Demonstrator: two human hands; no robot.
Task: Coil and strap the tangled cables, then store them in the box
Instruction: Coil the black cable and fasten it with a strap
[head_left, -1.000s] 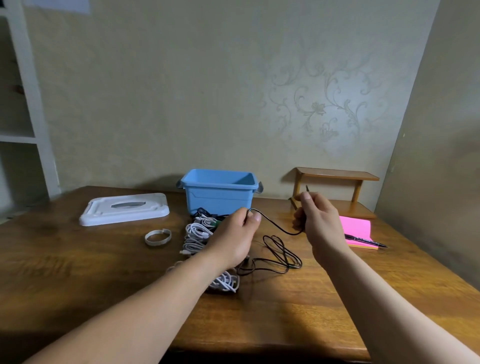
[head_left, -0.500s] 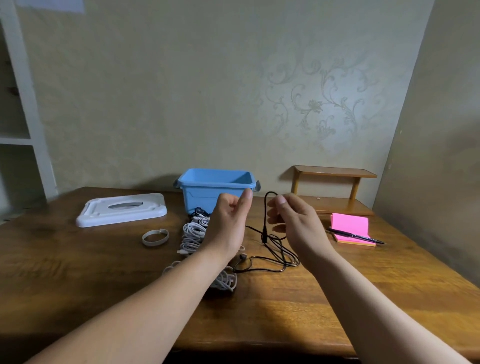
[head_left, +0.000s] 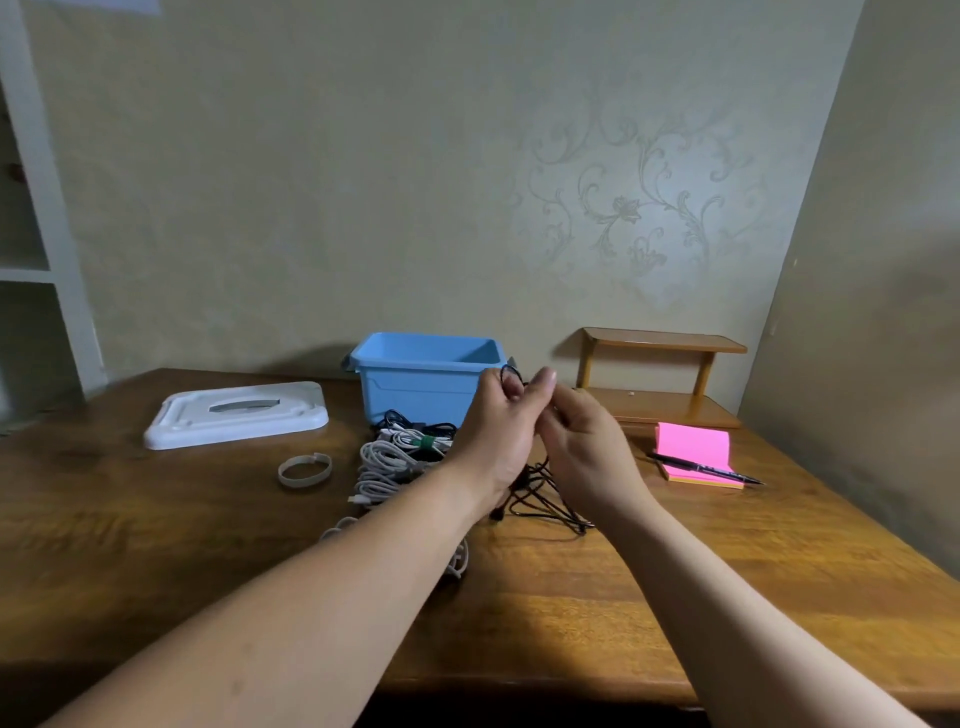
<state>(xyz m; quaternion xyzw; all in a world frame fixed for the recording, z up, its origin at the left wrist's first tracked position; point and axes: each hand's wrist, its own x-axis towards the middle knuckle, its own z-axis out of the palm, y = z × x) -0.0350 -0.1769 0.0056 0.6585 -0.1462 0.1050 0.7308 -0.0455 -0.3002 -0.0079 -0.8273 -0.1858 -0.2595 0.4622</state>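
My left hand (head_left: 496, 431) and my right hand (head_left: 584, 444) meet in front of the blue box (head_left: 410, 382), fingertips together. Both pinch a thin black cable (head_left: 540, 501); a small loop of it shows above my left fingers, and the rest hangs to a loose tangle on the table beneath my hands. A pile of white and grey cables (head_left: 387, 462) lies left of my left wrist, one bundle with a green strap. More white cable (head_left: 460, 564) peeks out under my left forearm. A grey strap ring (head_left: 305, 469) lies further left.
The box's white lid (head_left: 236, 413) lies at the back left of the wooden table (head_left: 156, 545). A small wooden shelf (head_left: 660, 379) stands at the back right, with a pink sticky-note pad (head_left: 693, 454) and a black pen (head_left: 706, 467) before it. A wall closes the right side.
My hands have come together from about a hand's width apart. The stretch of black cable between them has folded into a small loop at my left fingertips.
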